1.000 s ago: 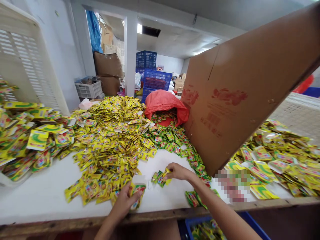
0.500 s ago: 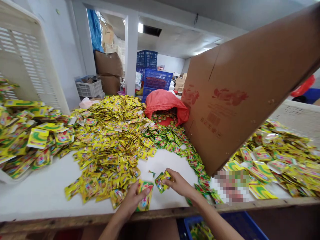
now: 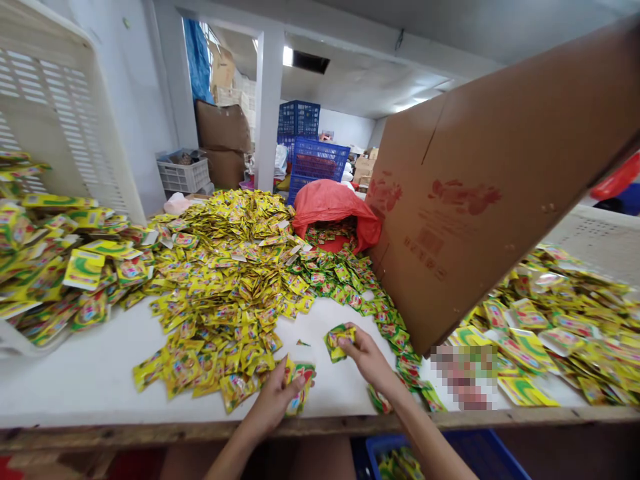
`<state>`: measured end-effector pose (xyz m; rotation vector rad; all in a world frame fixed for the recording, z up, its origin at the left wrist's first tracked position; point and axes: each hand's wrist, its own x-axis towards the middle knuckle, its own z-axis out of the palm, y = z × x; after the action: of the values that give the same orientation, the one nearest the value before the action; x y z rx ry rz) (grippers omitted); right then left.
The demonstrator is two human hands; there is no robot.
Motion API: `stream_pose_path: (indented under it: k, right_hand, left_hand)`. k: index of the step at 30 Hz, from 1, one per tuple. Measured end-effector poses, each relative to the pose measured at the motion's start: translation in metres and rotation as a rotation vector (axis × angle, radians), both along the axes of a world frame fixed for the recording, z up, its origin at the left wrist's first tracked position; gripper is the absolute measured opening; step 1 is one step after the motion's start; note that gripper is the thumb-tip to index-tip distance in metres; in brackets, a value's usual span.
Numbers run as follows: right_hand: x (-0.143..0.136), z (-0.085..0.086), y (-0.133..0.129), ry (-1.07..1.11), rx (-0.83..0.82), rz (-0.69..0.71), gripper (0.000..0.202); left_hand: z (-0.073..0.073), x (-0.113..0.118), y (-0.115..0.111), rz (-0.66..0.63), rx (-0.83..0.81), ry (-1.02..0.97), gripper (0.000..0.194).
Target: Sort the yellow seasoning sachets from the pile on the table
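Here, the left hand (image 3: 274, 400) grips a printed packet (image 3: 303, 389) near the edge of the white bench (image 3: 320, 319), while the right hand (image 3: 370, 360) pinches small green-and-yellow sachets (image 3: 335, 343) above it, between a yellow heap (image 3: 225, 280) and strewn green packets (image 3: 345, 275).

Large brown cardboard panel (image 3: 520, 127) with red print, tilted, at right. Far back: blue crates (image 3: 321, 159) stacked, darker crates (image 3: 299, 119) behind; small cartons (image 3: 365, 167) to their right. White post (image 3: 271, 107) left of crates. Beyond post, brown carton (image 3: 223, 127), blue sheet (image 3: 197, 60) hanging above. Pale slatted crate (image 3: 184, 177) near left wall (image 3: 137, 107). Ceiling light (image 3: 287, 56) beside dark rectangle (image 3: 311, 63).
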<state>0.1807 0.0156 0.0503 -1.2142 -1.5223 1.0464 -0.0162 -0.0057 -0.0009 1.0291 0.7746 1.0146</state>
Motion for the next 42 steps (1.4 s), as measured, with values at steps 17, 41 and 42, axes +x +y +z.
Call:
stream_pose_path:
  k: [17, 41, 42]
  right_hand:
    - [-0.038, 0.03, 0.003, -0.498, 0.19, 0.127, 0.014]
    - [-0.061, 0.025, 0.014, -0.875, 0.364, 0.199, 0.022]
    - [-0.061, 0.022, 0.014, -0.85, 0.406, 0.204, 0.022]
  left_hand:
    - [-0.002, -0.002, 0.0, -0.13, 0.015, -0.093, 0.059]
    - [-0.018, -0.006, 0.005, -0.139, 0.068, -0.026, 0.049]
    - [-0.018, -0.006, 0.005, -0.141, 0.068, -0.031, 0.048]
